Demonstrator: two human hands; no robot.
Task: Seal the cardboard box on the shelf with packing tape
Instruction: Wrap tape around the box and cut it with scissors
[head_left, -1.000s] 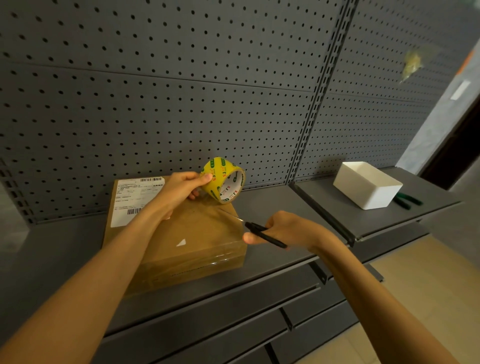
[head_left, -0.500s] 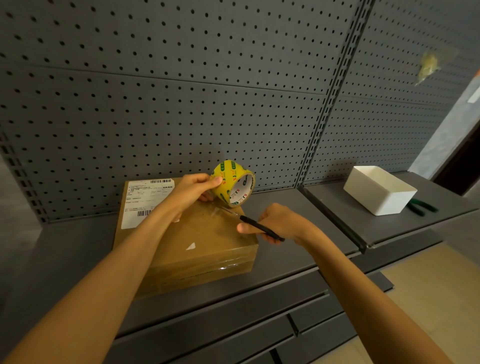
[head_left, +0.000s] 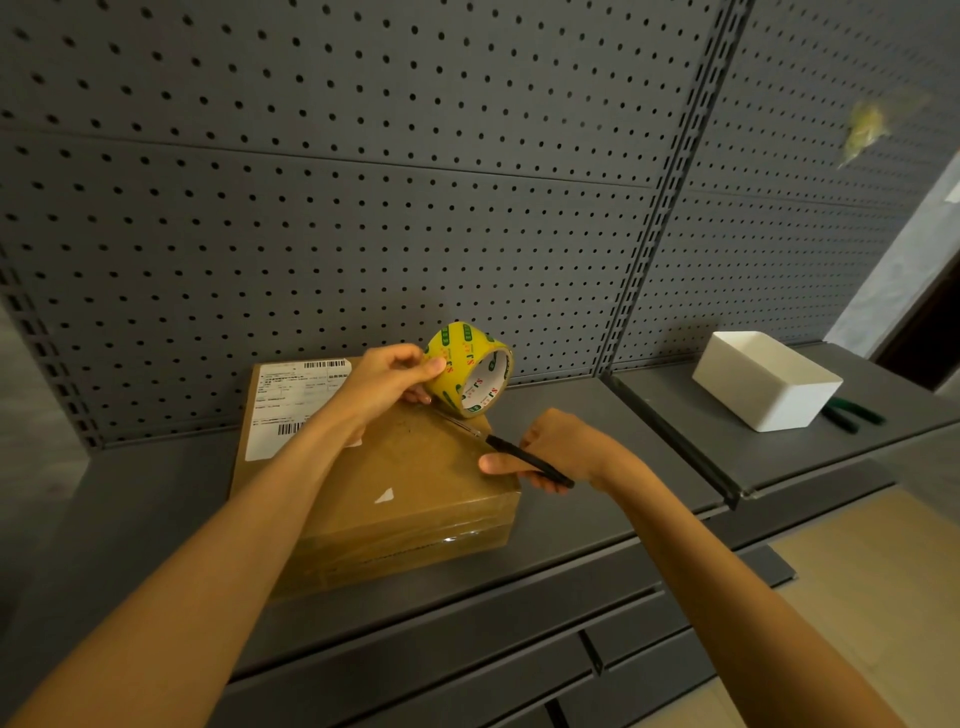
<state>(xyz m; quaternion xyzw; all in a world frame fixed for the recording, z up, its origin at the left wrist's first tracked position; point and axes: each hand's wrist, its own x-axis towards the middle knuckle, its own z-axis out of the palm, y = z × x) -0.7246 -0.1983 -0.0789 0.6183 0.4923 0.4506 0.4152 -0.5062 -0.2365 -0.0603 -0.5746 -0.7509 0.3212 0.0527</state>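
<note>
The left hand (head_left: 387, 382) clamps a roll of packing tape (head_left: 470, 368) by its outer rim, thumb on the near side, the other fingers hidden behind the roll; the roll is a glossy yellowish ring with green marks and a white printed core, held tilted just above the far right corner of the cardboard box (head_left: 395, 483); the right hand (head_left: 556, 449) is clenched around the black handles of a pair of scissors (head_left: 511, 453), whose thin metal blades point up and left toward the underside of the roll; the tape strip between roll and box is clear and hard to make out, so whether the blades touch it cannot be told. The box is flat, brown and rectangular, its top and front face shiny with film, a white shipping label (head_left: 291, 400) at its far left corner partly covered by the left forearm; it lies on the grey metal shelf (head_left: 130, 509), toward the shelf's right end. Behind stands a dark perforated back panel (head_left: 363, 208); on the neighbouring shelf to the right sits an open white rectangular bin (head_left: 766, 387), with dark green objects (head_left: 852, 415) half hidden behind it.
</note>
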